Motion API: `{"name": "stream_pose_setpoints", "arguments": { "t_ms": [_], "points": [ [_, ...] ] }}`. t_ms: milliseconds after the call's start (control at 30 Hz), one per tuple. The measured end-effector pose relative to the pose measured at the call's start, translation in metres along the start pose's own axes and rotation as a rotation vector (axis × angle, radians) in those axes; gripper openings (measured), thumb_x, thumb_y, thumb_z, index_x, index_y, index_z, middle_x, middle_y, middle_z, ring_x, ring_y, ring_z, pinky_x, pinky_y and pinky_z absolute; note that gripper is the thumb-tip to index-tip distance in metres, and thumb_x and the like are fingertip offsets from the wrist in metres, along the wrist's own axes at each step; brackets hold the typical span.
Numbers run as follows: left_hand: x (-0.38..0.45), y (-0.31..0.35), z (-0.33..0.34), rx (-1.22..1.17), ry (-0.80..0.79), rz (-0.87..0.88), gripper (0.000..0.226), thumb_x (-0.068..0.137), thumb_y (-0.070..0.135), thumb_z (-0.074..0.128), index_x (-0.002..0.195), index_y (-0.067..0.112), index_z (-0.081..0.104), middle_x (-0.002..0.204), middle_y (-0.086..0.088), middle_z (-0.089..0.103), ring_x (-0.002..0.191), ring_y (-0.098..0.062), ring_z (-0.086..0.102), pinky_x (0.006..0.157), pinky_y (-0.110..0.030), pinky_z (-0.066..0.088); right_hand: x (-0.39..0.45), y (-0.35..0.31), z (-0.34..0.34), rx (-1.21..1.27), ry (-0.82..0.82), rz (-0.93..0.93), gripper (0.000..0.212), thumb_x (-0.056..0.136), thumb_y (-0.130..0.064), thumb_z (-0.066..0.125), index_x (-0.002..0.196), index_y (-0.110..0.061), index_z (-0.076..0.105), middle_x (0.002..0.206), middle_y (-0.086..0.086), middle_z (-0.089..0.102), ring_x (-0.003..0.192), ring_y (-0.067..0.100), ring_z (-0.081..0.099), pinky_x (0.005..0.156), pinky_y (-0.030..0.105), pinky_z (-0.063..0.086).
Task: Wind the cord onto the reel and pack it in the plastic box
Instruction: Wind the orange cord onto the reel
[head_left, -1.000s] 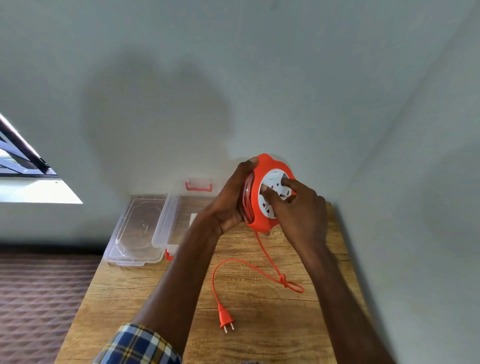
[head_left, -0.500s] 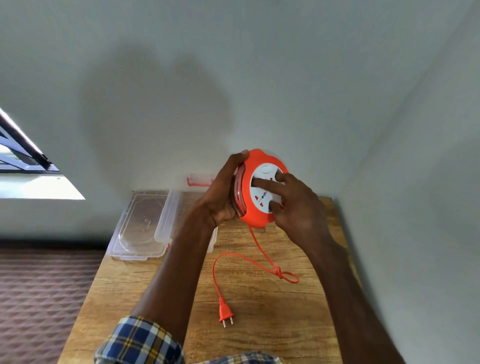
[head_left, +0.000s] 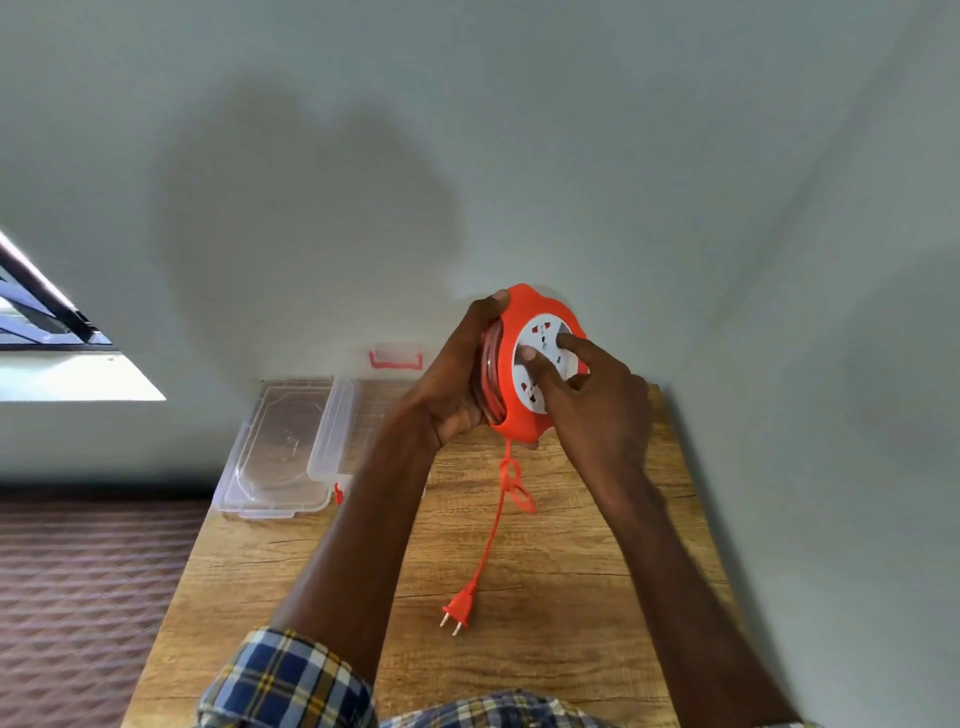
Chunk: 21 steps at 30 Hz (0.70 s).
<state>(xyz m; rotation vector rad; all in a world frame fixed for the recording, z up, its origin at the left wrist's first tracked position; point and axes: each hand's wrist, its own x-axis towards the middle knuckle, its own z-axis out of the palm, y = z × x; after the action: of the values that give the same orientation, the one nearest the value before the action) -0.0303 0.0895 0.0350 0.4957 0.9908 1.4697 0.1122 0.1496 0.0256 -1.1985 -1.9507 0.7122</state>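
An orange cord reel (head_left: 511, 374) with a white socket face is held upright above the far end of the wooden table (head_left: 571, 597). My left hand (head_left: 457, 384) grips its rim and back. My right hand (head_left: 587, 400) presses fingertips on the white face. An orange cord (head_left: 491, 535) hangs from the reel's bottom, with a small knot loop just below it, and runs almost straight to the two-pin plug (head_left: 458, 608) lying on the table. The clear plastic box (head_left: 332, 431) stands at the far left, partly behind my left forearm.
The box's clear lid (head_left: 275, 457) lies open to the left, overhanging the table's left edge. A red latch (head_left: 395, 359) shows at the box's far side. Walls close off the back and right. A patterned floor lies to the left.
The loose cord has shortened: its wide loop on the table has been drawn up into a nearly straight line, the knot has risen toward the reel, and the plug has slid slightly.
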Motion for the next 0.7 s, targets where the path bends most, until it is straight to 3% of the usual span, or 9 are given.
{"name": "stream_pose_setpoints", "arguments": {
  "t_ms": [67,133,233,333,433,533,700],
  "points": [
    [-0.002,0.001,0.000,-0.026,-0.007,-0.014,0.066,0.105,0.063,0.045,0.142,0.011,0.066,0.135,-0.020,0.072,0.120,-0.037,0.072,0.093,-0.049,0.062,-0.002,0.001,-0.007,-0.054,0.061,-0.121,0.048,0.089,-0.068,0.061,0.124,-0.036,0.069,0.084,-0.009,0.077,0.072,0.006,0.070,0.059,0.014,0.042],
    [-0.002,0.002,-0.001,-0.035,-0.014,-0.023,0.066,0.105,0.064,0.044,0.138,0.012,0.068,0.133,-0.019,0.073,0.115,-0.036,0.074,0.090,-0.048,0.062,0.000,0.004,-0.012,-0.043,0.038,-0.245,0.028,0.095,-0.043,0.067,0.122,-0.037,0.070,0.102,-0.011,0.073,0.082,0.008,0.069,0.062,0.018,0.049],
    [-0.001,0.003,-0.007,-0.036,-0.001,-0.028,0.069,0.103,0.067,0.044,0.137,0.013,0.069,0.132,-0.020,0.073,0.112,-0.036,0.075,0.089,-0.049,0.063,0.007,0.008,-0.018,-0.049,-0.154,-0.344,0.042,0.092,-0.015,0.069,0.127,-0.039,0.067,0.132,-0.007,0.060,0.102,0.014,0.066,0.075,0.031,0.059],
    [-0.002,0.003,-0.016,-0.068,0.007,-0.045,0.068,0.101,0.069,0.046,0.130,0.014,0.075,0.133,-0.021,0.072,0.113,-0.038,0.075,0.091,-0.051,0.063,0.011,0.010,-0.020,-0.109,-0.333,-0.378,0.059,0.091,-0.012,0.071,0.138,-0.044,0.058,0.145,-0.006,0.054,0.120,0.019,0.060,0.089,0.040,0.059],
    [-0.003,0.004,-0.020,-0.059,-0.001,-0.057,0.069,0.101,0.068,0.045,0.132,0.014,0.074,0.131,-0.021,0.073,0.110,-0.037,0.075,0.088,-0.050,0.064,0.009,0.008,-0.017,-0.217,-0.406,-0.413,0.062,0.095,-0.015,0.068,0.143,-0.050,0.051,0.155,-0.003,0.046,0.137,0.024,0.049,0.100,0.042,0.053],
    [-0.003,0.004,-0.019,-0.026,0.007,-0.066,0.067,0.101,0.068,0.045,0.132,0.014,0.072,0.127,-0.020,0.075,0.107,-0.036,0.077,0.083,-0.047,0.065,0.006,0.005,-0.012,-0.228,-0.322,-0.383,0.059,0.090,-0.014,0.073,0.136,-0.049,0.059,0.150,-0.003,0.054,0.133,0.023,0.052,0.097,0.040,0.052],
    [-0.003,0.003,-0.018,0.009,0.014,-0.063,0.068,0.101,0.065,0.049,0.138,0.012,0.070,0.132,-0.021,0.073,0.110,-0.036,0.076,0.087,-0.046,0.063,0.000,0.003,-0.004,-0.019,-0.207,-0.198,0.056,0.080,-0.012,0.078,0.123,-0.048,0.069,0.135,-0.011,0.067,0.118,0.015,0.065,0.085,0.036,0.061]
  ]
}}
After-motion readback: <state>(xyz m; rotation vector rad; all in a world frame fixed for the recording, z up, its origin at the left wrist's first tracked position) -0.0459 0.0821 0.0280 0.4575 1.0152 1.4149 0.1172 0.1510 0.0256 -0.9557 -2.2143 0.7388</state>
